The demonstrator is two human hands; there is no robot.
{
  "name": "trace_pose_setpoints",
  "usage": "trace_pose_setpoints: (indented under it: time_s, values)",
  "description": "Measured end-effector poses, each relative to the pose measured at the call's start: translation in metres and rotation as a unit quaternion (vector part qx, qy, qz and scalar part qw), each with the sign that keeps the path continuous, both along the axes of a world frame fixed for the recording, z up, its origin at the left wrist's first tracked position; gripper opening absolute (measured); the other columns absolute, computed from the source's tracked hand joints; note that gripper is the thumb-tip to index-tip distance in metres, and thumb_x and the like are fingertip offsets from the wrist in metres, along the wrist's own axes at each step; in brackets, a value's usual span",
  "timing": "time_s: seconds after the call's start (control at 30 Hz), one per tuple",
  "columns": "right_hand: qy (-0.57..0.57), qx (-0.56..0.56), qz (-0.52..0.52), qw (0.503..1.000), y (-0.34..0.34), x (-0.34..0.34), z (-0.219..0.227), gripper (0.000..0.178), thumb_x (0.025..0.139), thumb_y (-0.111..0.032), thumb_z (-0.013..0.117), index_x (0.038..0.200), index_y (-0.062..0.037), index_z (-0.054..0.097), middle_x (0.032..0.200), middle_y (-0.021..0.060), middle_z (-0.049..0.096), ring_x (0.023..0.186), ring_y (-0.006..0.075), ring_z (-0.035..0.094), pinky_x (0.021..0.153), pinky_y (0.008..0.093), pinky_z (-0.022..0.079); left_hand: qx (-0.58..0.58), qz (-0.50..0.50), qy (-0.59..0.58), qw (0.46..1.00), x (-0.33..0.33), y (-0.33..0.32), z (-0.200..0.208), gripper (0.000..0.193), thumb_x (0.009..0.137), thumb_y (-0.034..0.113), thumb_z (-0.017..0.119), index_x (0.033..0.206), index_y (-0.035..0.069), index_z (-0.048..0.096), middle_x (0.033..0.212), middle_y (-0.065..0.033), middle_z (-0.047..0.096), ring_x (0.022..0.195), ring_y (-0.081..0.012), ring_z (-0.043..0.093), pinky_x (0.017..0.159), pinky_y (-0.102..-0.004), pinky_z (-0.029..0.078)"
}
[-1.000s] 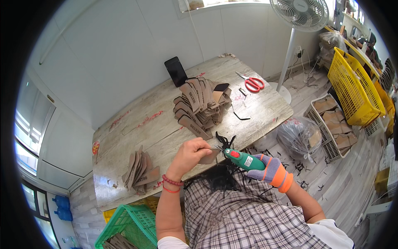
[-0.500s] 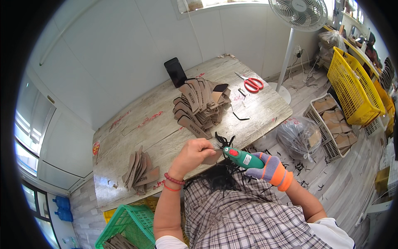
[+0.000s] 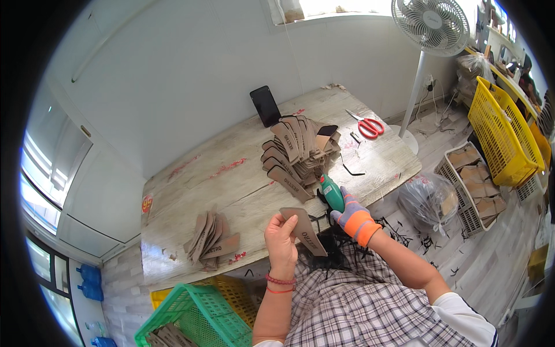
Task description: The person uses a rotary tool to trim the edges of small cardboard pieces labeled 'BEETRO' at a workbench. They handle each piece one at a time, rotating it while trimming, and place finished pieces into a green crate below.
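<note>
My left hand (image 3: 281, 240) pinches a flat brown printed strip (image 3: 306, 230) between thumb and fingers, its printed face turned up, in front of the table's near edge. My right hand (image 3: 354, 217), in a grey and orange glove, is wrapped round a green handheld power tool (image 3: 332, 194), whose front end points away from me. Tool and strip are apart. Beyond them a large heap of similar brown strips (image 3: 295, 147) lies fanned on the table (image 3: 202, 170). A smaller stack of strips (image 3: 211, 240) sits near the front edge at left. Dark scraps (image 3: 326, 248) lie on my lap.
Red-handled scissors (image 3: 369, 127) and a dark phone-like device (image 3: 265, 107) are on the table. A green crate (image 3: 191, 312) stands below at left. To the right are a clear bag (image 3: 428, 199), a yellow basket (image 3: 503, 133), a crate of brown pieces (image 3: 471, 191) and a standing fan (image 3: 425, 69).
The tool has moved off the strip and swung to point away from me. My left hand has turned the strip, so its printed face shows. The whole view has shifted a little.
</note>
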State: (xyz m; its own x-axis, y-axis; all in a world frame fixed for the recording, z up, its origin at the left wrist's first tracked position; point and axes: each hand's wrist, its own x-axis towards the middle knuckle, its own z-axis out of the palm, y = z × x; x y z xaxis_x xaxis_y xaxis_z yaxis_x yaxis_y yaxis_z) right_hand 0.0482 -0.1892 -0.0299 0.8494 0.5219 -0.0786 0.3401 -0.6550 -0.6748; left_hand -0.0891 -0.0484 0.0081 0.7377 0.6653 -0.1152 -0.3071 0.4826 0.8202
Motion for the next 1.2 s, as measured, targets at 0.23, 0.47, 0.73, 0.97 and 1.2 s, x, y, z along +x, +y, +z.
trace_pose_setpoints:
  time_s: [0.23,0.47,0.73,0.97,1.2]
  values:
    - [-0.061,-0.105,0.047,0.992,0.022,-0.008,0.001,0.085,0.077,-0.029,0.072,0.145,-0.0091,0.025,0.114,0.0184,0.056,0.107,0.0345,0.056,0.091,0.0406,0.046,-0.081,0.014,-0.045,0.996,0.005,-0.005,0.002,0.01,0.085,0.0,0.061,0.094,0.003,0.057,0.092,-0.0069,0.065,0.082,-0.0159,0.062,0.076,-0.0304,0.052]
    - [-0.065,-0.039,0.061,0.995,0.004,0.005,0.0,0.075,0.077,-0.034,0.072,0.138,-0.0074,0.039,0.111,0.0193,0.058,0.104,0.0371,0.056,0.088,0.0421,0.046,-0.087,0.045,-0.025,0.995,0.026,-0.002,-0.015,0.01,0.086,0.0,0.059,0.094,0.004,0.055,0.092,-0.0068,0.063,0.083,-0.0173,0.062,0.077,-0.0328,0.052]
    - [-0.262,0.187,-0.085,0.943,-0.002,0.187,-0.023,0.038,0.087,-0.024,0.062,0.12,-0.0046,0.058,0.108,0.018,0.059,0.104,0.0329,0.056,0.088,0.039,0.046,-0.091,0.056,-0.007,0.994,0.039,0.002,-0.011,0.014,0.086,0.0,0.059,0.099,0.003,0.054,0.097,-0.0074,0.061,0.086,-0.0175,0.061,0.079,-0.0327,0.052]
    - [-0.205,-0.108,-0.073,0.97,0.017,0.325,-0.028,0.038,0.086,-0.014,0.058,0.124,-0.009,0.056,0.12,0.0134,0.059,0.114,0.0314,0.053,0.096,0.0381,0.044,-0.061,0.041,-0.03,0.997,0.04,-0.003,0.011,0.015,0.086,0.0,0.061,0.098,0.002,0.053,0.096,-0.0073,0.062,0.085,-0.0164,0.06,0.079,-0.03,0.05]
    - [-0.248,-0.174,-0.109,0.947,0.022,0.288,-0.025,0.029,0.082,-0.02,0.063,0.101,0.0018,0.061,0.102,0.0221,0.064,0.097,0.0301,0.064,0.08,0.0366,0.052,-0.032,0.069,-0.031,0.997,0.036,-0.012,0.03,0.012,0.085,-0.002,0.06,0.094,0.004,0.056,0.093,-0.0057,0.063,0.083,-0.0141,0.06,0.078,-0.0277,0.05]
